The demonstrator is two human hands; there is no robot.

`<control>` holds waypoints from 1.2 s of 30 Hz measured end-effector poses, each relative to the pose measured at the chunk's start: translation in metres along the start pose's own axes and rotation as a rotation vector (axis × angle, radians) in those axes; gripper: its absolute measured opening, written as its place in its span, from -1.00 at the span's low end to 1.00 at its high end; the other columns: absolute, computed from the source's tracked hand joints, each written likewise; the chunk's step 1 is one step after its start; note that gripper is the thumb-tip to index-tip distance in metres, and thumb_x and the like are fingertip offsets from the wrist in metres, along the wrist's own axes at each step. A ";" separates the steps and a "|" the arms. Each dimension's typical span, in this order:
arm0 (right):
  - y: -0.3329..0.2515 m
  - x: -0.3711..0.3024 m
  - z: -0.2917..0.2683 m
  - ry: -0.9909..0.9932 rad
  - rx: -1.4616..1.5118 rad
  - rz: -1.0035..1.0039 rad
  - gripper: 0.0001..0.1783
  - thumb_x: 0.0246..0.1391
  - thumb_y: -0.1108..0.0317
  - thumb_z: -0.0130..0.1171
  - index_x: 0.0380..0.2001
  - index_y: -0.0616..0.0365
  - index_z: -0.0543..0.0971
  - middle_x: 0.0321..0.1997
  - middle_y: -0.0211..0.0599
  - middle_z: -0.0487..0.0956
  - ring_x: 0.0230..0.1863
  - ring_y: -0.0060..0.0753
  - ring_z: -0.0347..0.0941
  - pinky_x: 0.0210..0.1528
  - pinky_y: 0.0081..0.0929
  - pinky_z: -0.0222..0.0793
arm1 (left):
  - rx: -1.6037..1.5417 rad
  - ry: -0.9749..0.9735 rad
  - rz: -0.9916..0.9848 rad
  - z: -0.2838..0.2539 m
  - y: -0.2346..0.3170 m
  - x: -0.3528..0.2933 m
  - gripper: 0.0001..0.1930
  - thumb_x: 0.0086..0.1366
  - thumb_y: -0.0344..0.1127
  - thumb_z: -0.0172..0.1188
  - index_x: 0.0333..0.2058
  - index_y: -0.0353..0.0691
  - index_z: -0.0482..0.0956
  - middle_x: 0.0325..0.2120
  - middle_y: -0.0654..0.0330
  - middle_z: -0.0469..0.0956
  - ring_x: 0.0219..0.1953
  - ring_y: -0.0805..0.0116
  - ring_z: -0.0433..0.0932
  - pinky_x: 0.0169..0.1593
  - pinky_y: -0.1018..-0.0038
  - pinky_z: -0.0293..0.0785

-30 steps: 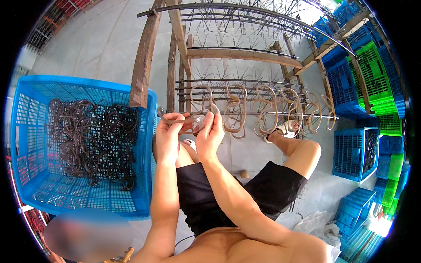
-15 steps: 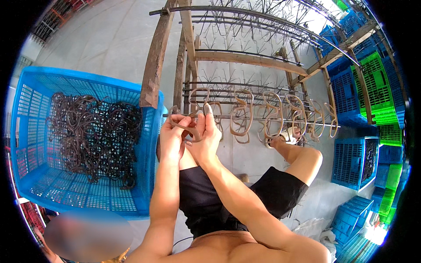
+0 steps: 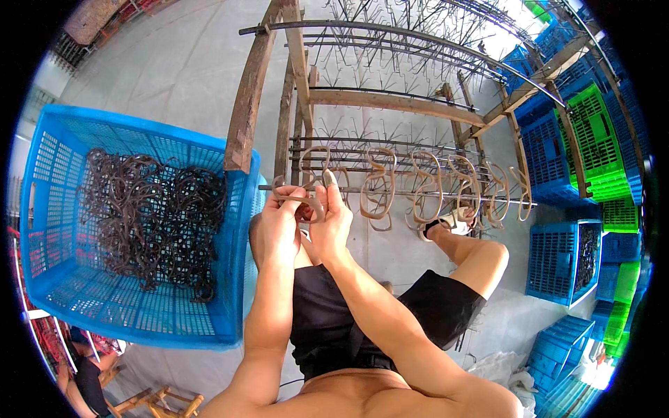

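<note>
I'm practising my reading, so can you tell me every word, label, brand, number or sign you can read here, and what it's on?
None: I can't read any.
The big blue basket shows only mesh and holes.
The brown looped piece being held shows no readable writing.
The green crates at the right are too small to tell if they carry marks.

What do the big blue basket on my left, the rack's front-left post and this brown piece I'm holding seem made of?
Basket: likely molded plastic, with a slight shine, evenly colored lattice walls.
Post: apparently bare wood, rough and matte, brown with worn patches.
Brown piece: perhaps plastic, smooth and slim; too small to be sure.
</note>
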State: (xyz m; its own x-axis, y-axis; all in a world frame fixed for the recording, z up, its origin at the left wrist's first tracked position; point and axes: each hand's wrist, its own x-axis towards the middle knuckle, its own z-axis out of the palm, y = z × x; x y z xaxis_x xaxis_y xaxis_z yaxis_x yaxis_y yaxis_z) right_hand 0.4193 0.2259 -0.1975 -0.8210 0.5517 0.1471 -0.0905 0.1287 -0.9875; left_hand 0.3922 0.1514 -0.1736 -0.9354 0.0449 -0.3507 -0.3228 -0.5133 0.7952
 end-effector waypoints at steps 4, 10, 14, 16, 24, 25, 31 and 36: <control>-0.031 0.009 -0.011 -0.129 0.052 0.183 -0.68 0.20 0.44 -0.07 0.02 0.27 0.33 -0.50 -0.39 0.48 -0.49 -0.65 0.33 -0.48 -0.61 0.33 | 0.084 -0.031 0.038 0.003 0.004 -0.003 -0.93 0.19 -0.37 0.15 -0.36 -0.20 0.48 -0.47 0.23 0.53 -0.54 0.48 0.48 -0.42 0.56 0.44; -0.031 -0.023 -0.107 -0.516 -0.094 0.184 -0.69 0.17 0.25 0.02 -0.17 0.30 0.35 -0.25 -0.14 0.46 -0.24 -0.32 0.40 -0.18 -0.42 0.32 | 0.450 0.159 0.412 -0.022 0.028 -0.014 -0.59 0.33 -0.10 -0.05 0.03 -0.25 0.37 -0.35 0.11 0.53 -0.34 0.42 0.50 -0.25 0.52 0.45; -0.039 0.011 -0.315 -1.227 -0.281 0.381 -0.71 0.13 0.12 0.08 -0.30 0.13 0.51 -0.46 -0.23 0.51 -0.37 -0.43 0.44 -0.25 -0.41 0.34 | 0.580 0.199 0.242 -0.053 0.032 0.000 -0.55 0.33 -0.06 -0.05 0.08 -0.21 0.34 -0.23 0.14 0.50 -0.31 0.46 0.47 -0.23 0.51 0.43; -0.029 0.050 -0.399 -0.527 -0.945 0.534 -0.70 0.04 0.26 0.07 -0.17 0.15 0.47 -0.37 -0.09 0.52 -0.19 -0.17 0.44 -0.15 -0.33 0.35 | 0.556 0.207 0.134 -0.060 0.025 0.011 -0.58 0.31 -0.11 -0.01 0.06 -0.20 0.37 -0.18 0.16 0.49 -0.30 0.47 0.46 -0.23 0.51 0.43; 0.074 0.174 -0.508 -0.109 -1.456 -0.533 -0.66 -0.07 0.41 0.04 -0.13 0.05 0.46 -0.05 -0.12 0.42 0.05 -0.12 0.29 0.17 -0.08 0.05 | 1.421 0.145 0.140 -0.060 0.043 0.050 -0.70 0.10 -0.40 0.10 -0.16 -0.33 0.53 -0.35 0.05 0.59 -0.29 0.30 0.57 -0.22 0.44 0.45; 0.086 0.178 -0.516 -0.169 -1.542 -0.526 -0.73 -0.10 0.43 0.04 -0.24 0.00 0.50 -0.15 -0.21 0.48 0.00 -0.22 0.35 0.17 -0.07 0.04 | 1.493 0.113 0.119 -0.045 0.046 0.048 -0.70 0.08 -0.36 0.13 -0.18 -0.29 0.55 -0.35 0.00 0.60 -0.26 0.23 0.58 -0.20 0.39 0.46; 0.033 0.187 -0.495 -0.080 -1.475 -0.592 -0.93 0.00 0.41 0.08 -0.39 0.04 0.50 -0.45 -0.34 0.51 -0.38 -0.20 0.44 -0.03 -0.19 0.19 | 2.001 -0.105 0.282 -0.028 0.075 0.047 -0.79 0.03 -0.25 0.21 -0.32 -0.15 0.60 -0.46 0.01 0.56 -0.33 0.02 0.55 -0.28 0.25 0.45; 0.017 0.188 -0.496 -0.049 -1.423 -0.533 -0.94 -0.04 0.43 0.07 -0.44 0.08 0.51 -0.52 -0.25 0.53 -0.43 -0.16 0.44 -0.19 -0.25 0.23 | 1.653 -0.172 0.643 -0.020 0.101 0.068 -0.88 0.05 -0.51 0.17 -0.37 -0.33 0.55 -0.57 0.12 0.52 -0.50 0.36 0.49 -0.39 0.40 0.38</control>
State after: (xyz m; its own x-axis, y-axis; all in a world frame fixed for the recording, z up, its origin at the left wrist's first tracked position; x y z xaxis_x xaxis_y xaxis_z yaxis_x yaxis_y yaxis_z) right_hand 0.5429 0.7402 -0.1588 -0.8892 0.1620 0.4280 0.2050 0.9772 0.0560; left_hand 0.2985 0.0856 -0.1272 -0.9286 0.3395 0.1496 0.3702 0.8226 0.4316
